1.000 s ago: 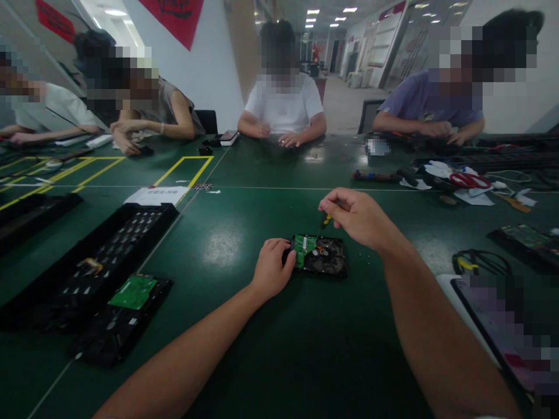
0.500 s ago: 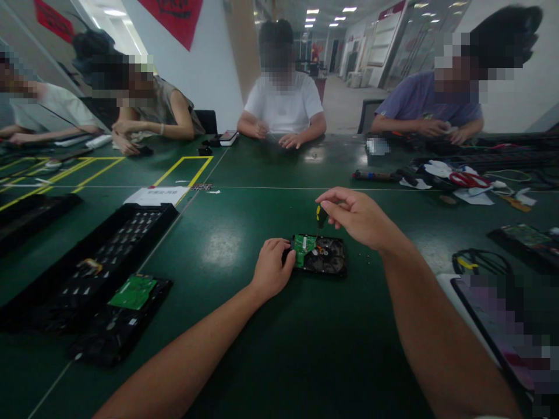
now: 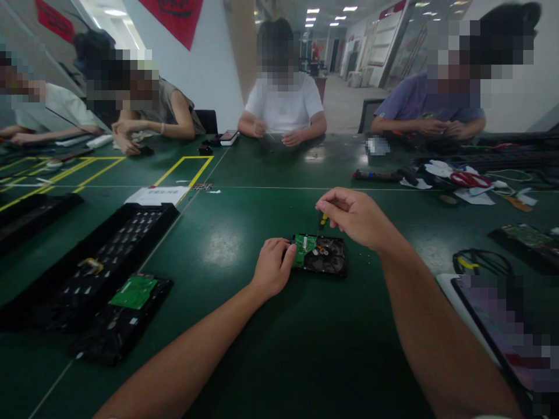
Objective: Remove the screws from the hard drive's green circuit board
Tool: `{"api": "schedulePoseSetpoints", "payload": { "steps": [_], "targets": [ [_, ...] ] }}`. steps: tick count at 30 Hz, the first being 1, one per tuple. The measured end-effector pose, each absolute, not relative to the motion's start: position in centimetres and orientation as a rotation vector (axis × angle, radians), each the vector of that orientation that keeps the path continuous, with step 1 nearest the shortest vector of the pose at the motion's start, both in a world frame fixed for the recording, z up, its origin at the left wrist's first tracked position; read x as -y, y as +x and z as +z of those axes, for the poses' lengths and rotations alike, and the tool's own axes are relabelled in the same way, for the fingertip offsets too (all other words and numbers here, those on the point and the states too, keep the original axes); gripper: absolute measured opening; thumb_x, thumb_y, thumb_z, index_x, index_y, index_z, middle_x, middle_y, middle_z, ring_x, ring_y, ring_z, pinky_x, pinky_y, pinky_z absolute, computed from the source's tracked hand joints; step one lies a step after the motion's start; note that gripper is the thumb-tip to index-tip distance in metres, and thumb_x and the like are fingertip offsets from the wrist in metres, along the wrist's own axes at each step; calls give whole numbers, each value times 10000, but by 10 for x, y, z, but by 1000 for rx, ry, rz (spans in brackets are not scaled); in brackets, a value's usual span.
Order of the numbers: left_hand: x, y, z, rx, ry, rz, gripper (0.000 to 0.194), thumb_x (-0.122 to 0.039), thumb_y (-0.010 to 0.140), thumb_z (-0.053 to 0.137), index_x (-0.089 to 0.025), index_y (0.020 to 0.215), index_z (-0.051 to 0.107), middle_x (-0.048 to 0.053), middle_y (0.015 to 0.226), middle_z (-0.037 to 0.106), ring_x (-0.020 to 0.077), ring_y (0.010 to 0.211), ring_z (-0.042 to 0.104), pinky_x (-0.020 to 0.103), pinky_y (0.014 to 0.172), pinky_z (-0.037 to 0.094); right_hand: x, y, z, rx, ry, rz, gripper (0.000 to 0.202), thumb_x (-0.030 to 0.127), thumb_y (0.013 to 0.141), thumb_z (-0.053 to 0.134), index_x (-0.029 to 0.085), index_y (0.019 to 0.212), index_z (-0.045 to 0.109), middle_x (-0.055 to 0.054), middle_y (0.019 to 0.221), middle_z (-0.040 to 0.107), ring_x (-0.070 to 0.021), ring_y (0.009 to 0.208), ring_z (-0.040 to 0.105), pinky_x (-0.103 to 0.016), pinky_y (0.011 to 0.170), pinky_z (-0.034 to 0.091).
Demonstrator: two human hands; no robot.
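Observation:
A black hard drive [image 3: 325,259] lies on the green table [image 3: 244,233] in front of me, underside up, with a green circuit board [image 3: 303,242] on its left part. My left hand [image 3: 271,268] grips the drive's left end. My right hand [image 3: 356,217] hovers just above the drive and pinches a small black and yellow screwdriver [image 3: 322,221], which stands upright with its tip down on the drive. Most of the screwdriver's handle is hidden by my fingers.
Black trays [image 3: 109,256] stand at the left, one holding a drive with a green board [image 3: 133,293]. Scissors [image 3: 468,179], papers and tools lie at the right, plus black cables [image 3: 478,262]. Tiny screws [image 3: 364,254] lie right of the drive. Several people sit across the table.
My right hand turned the screwdriver in its fingers; the handle showed more half a second ago and is now mostly covered. My left hand and the drive stayed put.

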State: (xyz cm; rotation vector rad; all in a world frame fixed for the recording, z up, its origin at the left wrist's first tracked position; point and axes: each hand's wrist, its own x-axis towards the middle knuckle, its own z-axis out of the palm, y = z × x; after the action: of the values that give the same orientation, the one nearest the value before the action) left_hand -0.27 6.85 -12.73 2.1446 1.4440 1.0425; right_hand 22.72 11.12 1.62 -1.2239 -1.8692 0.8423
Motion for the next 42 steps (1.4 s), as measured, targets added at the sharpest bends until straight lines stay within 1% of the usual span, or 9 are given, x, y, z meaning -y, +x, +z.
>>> {"api": "schedulePoseSetpoints", "payload": {
  "steps": [3, 7, 11, 15, 22, 26, 31, 37, 42],
  "targets": [
    [-68, -3, -125, -1423, 2137, 1057, 393, -417, 1111, 402, -202, 1043, 724, 99, 1122, 741, 273, 1137, 646, 492, 1067, 496, -111, 225, 18, 1848, -1231, 902, 257, 440, 1011, 588, 225, 1043, 724, -14, 703, 678, -161, 603, 623, -297, 579, 490],
    [-66, -4, -126, -1401, 2116, 1097, 468, -393, 1129, 324, -201, 1026, 738, 100, 1141, 743, 267, 1150, 646, 485, 1080, 494, -110, 224, 20, 1832, -1219, 922, 238, 392, 1009, 583, 222, 1105, 718, -6, 690, 669, -163, 604, 627, -302, 596, 504],
    [-66, -6, -131, -1397, 2060, 1158, 485, -365, 1131, 297, -198, 1041, 744, 102, 1177, 742, 259, 1170, 640, 479, 1091, 500, -109, 225, 21, 1861, -1243, 849, 241, 426, 987, 628, 238, 1094, 732, -18, 767, 699, -162, 636, 608, -295, 575, 463],
    [-68, -5, -133, -1422, 2076, 1131, 472, -329, 1122, 293, -196, 1071, 743, 100, 1176, 742, 263, 1182, 638, 482, 1097, 499, -111, 228, 17, 1853, -1246, 823, 231, 460, 948, 693, 240, 1013, 719, -37, 857, 739, -172, 682, 622, -312, 609, 475],
    [-70, -3, -131, -1452, 2182, 1044, 361, -333, 1110, 374, -195, 1102, 707, 110, 1125, 735, 280, 1155, 643, 502, 1074, 503, -112, 231, 15, 1875, -1280, 803, 225, 448, 926, 726, 235, 976, 674, -15, 736, 688, -176, 636, 611, -317, 604, 469],
    [-69, -3, -132, -1464, 2197, 1025, 251, -325, 1077, 478, -202, 1056, 695, 111, 1137, 726, 287, 1159, 636, 504, 1057, 512, -111, 230, 17, 1923, -1221, 774, 173, 396, 956, 670, 250, 1033, 720, -21, 845, 722, -171, 671, 615, -317, 624, 484],
    [-70, -2, -136, -1492, 2211, 1030, 163, -292, 1035, 559, -194, 1076, 683, 116, 1162, 720, 289, 1159, 628, 505, 1053, 516, -116, 228, 11, 1913, -1210, 784, 198, 393, 984, 615, 241, 993, 743, -47, 954, 750, -180, 756, 659, -295, 628, 508],
    [-70, -2, -137, -1487, 2228, 1050, 144, -276, 1024, 576, -198, 1084, 680, 117, 1160, 720, 295, 1167, 628, 507, 1052, 522, -116, 228, 10, 1881, -1259, 822, 272, 488, 957, 666, 227, 969, 739, -31, 828, 732, -153, 612, 626, -288, 572, 473],
    [-69, -2, -136, -1491, 2236, 1043, 148, -273, 1030, 569, -202, 1097, 681, 113, 1159, 719, 294, 1163, 630, 505, 1044, 525, -113, 231, 13, 1886, -1293, 801, 348, 569, 879, 760, 226, 901, 705, -37, 826, 736, -184, 710, 653, -299, 627, 471]
  ]
}}
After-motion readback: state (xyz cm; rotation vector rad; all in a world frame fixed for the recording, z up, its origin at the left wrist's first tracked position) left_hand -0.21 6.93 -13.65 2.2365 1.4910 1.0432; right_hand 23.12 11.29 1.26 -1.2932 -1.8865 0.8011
